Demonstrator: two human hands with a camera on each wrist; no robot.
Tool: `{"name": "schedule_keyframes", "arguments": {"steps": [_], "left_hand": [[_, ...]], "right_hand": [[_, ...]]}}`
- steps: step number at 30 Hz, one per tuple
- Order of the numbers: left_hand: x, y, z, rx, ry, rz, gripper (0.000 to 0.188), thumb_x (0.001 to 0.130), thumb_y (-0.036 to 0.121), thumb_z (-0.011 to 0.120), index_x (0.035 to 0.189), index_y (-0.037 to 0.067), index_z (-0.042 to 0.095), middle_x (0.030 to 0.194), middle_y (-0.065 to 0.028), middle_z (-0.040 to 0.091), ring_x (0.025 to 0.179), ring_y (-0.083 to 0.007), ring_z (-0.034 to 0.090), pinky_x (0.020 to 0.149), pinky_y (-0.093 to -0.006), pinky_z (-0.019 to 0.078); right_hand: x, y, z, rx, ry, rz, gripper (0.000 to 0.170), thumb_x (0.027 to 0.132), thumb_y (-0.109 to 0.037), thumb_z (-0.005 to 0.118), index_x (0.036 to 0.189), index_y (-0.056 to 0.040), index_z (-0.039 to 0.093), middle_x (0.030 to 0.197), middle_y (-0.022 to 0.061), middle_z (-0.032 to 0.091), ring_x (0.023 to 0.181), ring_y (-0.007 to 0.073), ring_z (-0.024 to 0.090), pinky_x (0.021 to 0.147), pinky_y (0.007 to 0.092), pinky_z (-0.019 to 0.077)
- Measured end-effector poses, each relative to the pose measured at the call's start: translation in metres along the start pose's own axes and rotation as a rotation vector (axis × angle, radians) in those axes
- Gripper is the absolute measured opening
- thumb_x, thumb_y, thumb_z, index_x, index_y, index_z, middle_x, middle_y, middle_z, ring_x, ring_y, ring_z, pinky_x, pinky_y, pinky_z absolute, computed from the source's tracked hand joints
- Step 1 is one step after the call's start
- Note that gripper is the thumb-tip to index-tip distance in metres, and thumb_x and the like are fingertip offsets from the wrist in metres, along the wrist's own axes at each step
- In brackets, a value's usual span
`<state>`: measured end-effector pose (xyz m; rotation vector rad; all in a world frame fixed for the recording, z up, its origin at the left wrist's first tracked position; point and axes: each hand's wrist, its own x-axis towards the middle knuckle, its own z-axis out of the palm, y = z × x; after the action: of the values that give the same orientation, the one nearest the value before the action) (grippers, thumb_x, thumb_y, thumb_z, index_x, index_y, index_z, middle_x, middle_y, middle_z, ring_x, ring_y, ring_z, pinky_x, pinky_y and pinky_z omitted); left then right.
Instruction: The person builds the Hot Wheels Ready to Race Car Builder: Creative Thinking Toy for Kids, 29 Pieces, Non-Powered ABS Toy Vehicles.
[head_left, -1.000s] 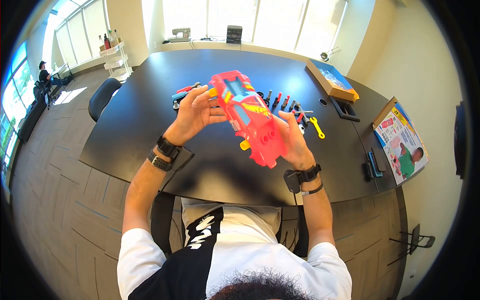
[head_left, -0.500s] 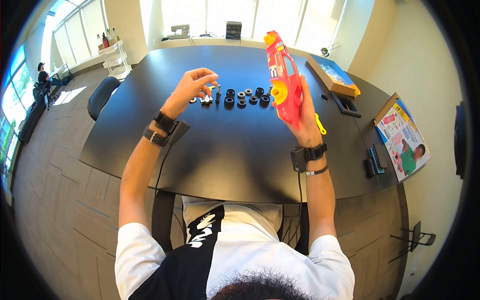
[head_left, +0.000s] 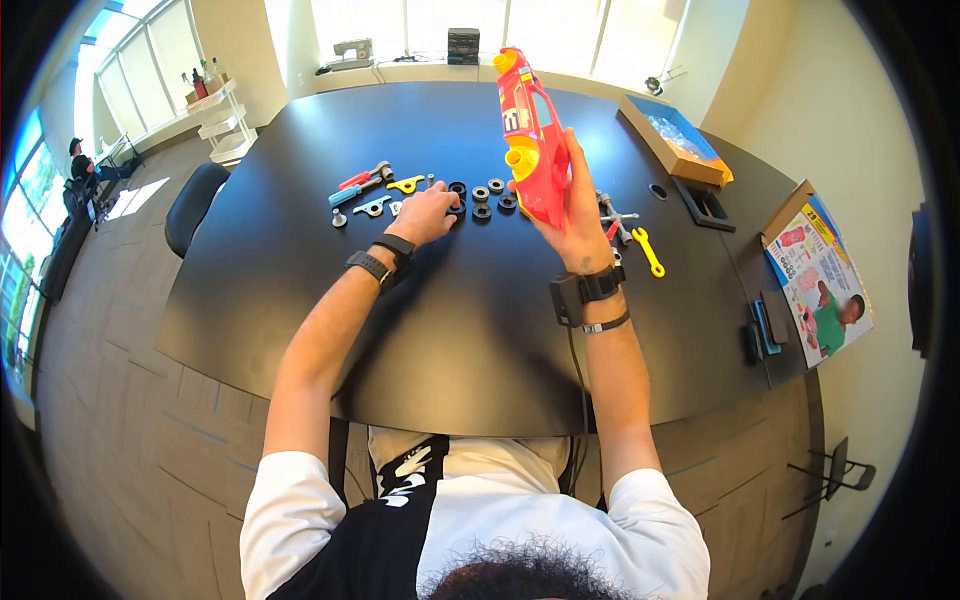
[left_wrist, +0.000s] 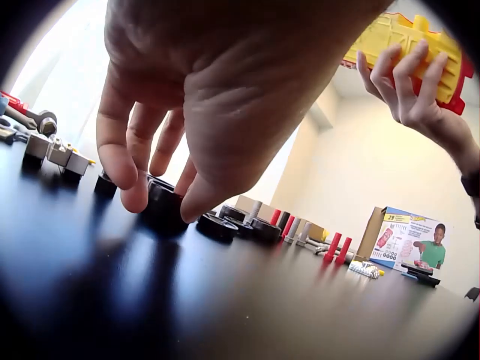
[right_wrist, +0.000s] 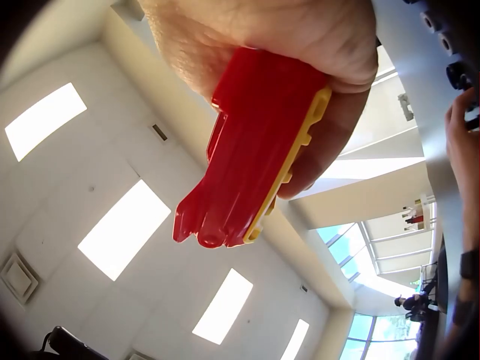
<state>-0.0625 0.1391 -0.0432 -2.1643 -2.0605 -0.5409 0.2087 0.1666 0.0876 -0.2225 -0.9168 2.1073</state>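
The right hand (head_left: 572, 215) grips a red toy car body (head_left: 540, 150) up above the table, turned on its side with yellow round hubs facing left. In the right wrist view the red body (right_wrist: 259, 142) shows a yellow underside edge along the palm. The left hand (head_left: 428, 214) reaches down to the row of black wheels (head_left: 481, 211). In the left wrist view its thumb and fingers (left_wrist: 135, 196) close round a black wheel (left_wrist: 164, 208) standing on the table, with more wheels (left_wrist: 217, 226) just beside it.
Left of the wheels lie a blue-handled tool (head_left: 345, 193), a yellow part (head_left: 406, 185) and grey parts. A yellow wrench (head_left: 648, 252) and small rods are right of the car. Farther right are an open box (head_left: 676, 150), a black tray (head_left: 704, 205) and a printed box (head_left: 815, 280).
The right hand turned the car onto its side and raised it, then moved slightly left. The left hand let go of the car and came down to the black wheels.
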Motion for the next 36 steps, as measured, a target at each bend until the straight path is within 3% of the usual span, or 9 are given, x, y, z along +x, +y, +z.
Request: {"name": "schedule_keyframes", "arguments": {"steps": [3, 5, 10, 13, 14, 20, 27, 33, 36], "left_hand": [[0.001, 0.004, 0.005, 0.044, -0.005, 0.003, 0.019, 0.093, 0.022, 0.076, 0.109, 0.012, 0.073, 0.117, -0.0145, 0.067, 0.104, -0.0372, 0.073, 0.086, -0.0492, 0.0605], [-0.002, 0.008, 0.003, 0.009, 0.046, 0.018, 0.013, 0.089, 0.019, 0.077, 0.097, 0.009, 0.072, 0.1, -0.0135, 0.073, 0.095, -0.0378, 0.074, 0.082, -0.0509, 0.06], [-0.015, 0.015, -0.016, -0.09, -0.005, -0.029, 0.019, 0.087, 0.023, 0.081, 0.094, 0.007, 0.074, 0.095, -0.0162, 0.077, 0.097, -0.0383, 0.074, 0.084, -0.0502, 0.0585], [-0.019, 0.023, -0.039, -0.191, 0.197, -0.071, 0.03, 0.084, 0.021, 0.086, 0.105, 0.006, 0.071, 0.093, -0.0145, 0.076, 0.089, -0.0327, 0.075, 0.081, -0.0436, 0.0599], [-0.02, 0.032, -0.055, -0.275, 0.235, -0.143, 0.042, 0.084, 0.023, 0.09, 0.114, 0.003, 0.069, 0.102, -0.0142, 0.078, 0.085, -0.0234, 0.076, 0.072, -0.037, 0.0598], [-0.032, 0.077, -0.139, -0.786, 0.685, -0.041, 0.049, 0.09, 0.019, 0.091, 0.131, 0.001, 0.07, 0.123, -0.0111, 0.077, 0.089, -0.0098, 0.073, 0.065, -0.0273, 0.0599], [-0.046, 0.126, -0.161, -0.832, 0.507, 0.141, 0.045, 0.088, 0.01, 0.091, 0.13, 0.004, 0.075, 0.118, -0.0061, 0.076, 0.09, -0.0083, 0.072, 0.06, -0.02, 0.0564], [-0.048, 0.125, -0.147, -0.704, 0.512, 0.227, 0.067, 0.083, 0.015, 0.094, 0.146, 0.014, 0.071, 0.147, -0.0094, 0.057, 0.098, -0.0148, 0.071, 0.07, -0.0269, 0.0634], [-0.052, 0.113, -0.139, -0.67, 0.632, 0.291, 0.046, 0.086, 0.017, 0.091, 0.13, 0.007, 0.079, 0.134, -0.0095, 0.063, 0.097, -0.015, 0.07, 0.071, -0.026, 0.0632]], "right_hand": [[0.013, 0.003, -0.008, 0.028, -0.053, 0.025, 0.068, 0.103, -0.064, 0.066, 0.135, -0.0038, 0.064, 0.112, 0.0135, 0.078, 0.089, 0.0279, 0.08, 0.07, 0.0342, 0.0671], [0.014, 0.004, -0.006, 0.033, -0.043, 0.03, 0.068, 0.103, -0.064, 0.066, 0.135, -0.0039, 0.064, 0.112, 0.0137, 0.078, 0.089, 0.0278, 0.08, 0.071, 0.0344, 0.0673], [0.012, 0.003, -0.005, -0.005, -0.054, 0.015, 0.068, 0.104, -0.063, 0.065, 0.139, -0.005, 0.061, 0.118, 0.0135, 0.077, 0.092, 0.0263, 0.08, 0.075, 0.035, 0.0674], [0.012, 0.003, -0.01, -0.028, -0.082, 0.013, 0.068, 0.104, -0.062, 0.065, 0.142, -0.0055, 0.06, 0.122, 0.012, 0.076, 0.098, 0.0241, 0.079, 0.081, 0.0352, 0.0669], [0.01, 0.002, -0.007, -0.027, -0.081, 0.009, 0.068, 0.104, -0.062, 0.065, 0.142, -0.0055, 0.06, 0.122, 0.012, 0.076, 0.098, 0.0241, 0.079, 0.081, 0.0352, 0.0669], [0.01, 0.004, -0.002, -0.055, -0.062, -0.075, 0.064, 0.107, -0.06, 0.062, 0.145, -0.009, 0.059, 0.129, 0.0075, 0.074, 0.109, 0.0194, 0.075, 0.09, 0.0363, 0.0647], [0.014, 0.009, -0.003, -0.092, -0.078, -0.033, 0.064, 0.109, -0.06, 0.058, 0.148, -0.0101, 0.058, 0.131, 0.007, 0.073, 0.112, 0.0181, 0.074, 0.089, 0.0352, 0.0635], [0.007, 0.005, 0.006, -0.088, -0.059, -0.048, 0.067, 0.109, -0.06, 0.057, 0.15, -0.0077, 0.056, 0.13, 0.0076, 0.073, 0.113, 0.0183, 0.074, 0.09, 0.0352, 0.0637], [0.008, 0.001, -0.002, -0.093, -0.059, -0.054, 0.068, 0.107, -0.062, 0.06, 0.147, -0.0071, 0.057, 0.129, 0.0084, 0.074, 0.11, 0.0194, 0.075, 0.089, 0.035, 0.0643]]}}
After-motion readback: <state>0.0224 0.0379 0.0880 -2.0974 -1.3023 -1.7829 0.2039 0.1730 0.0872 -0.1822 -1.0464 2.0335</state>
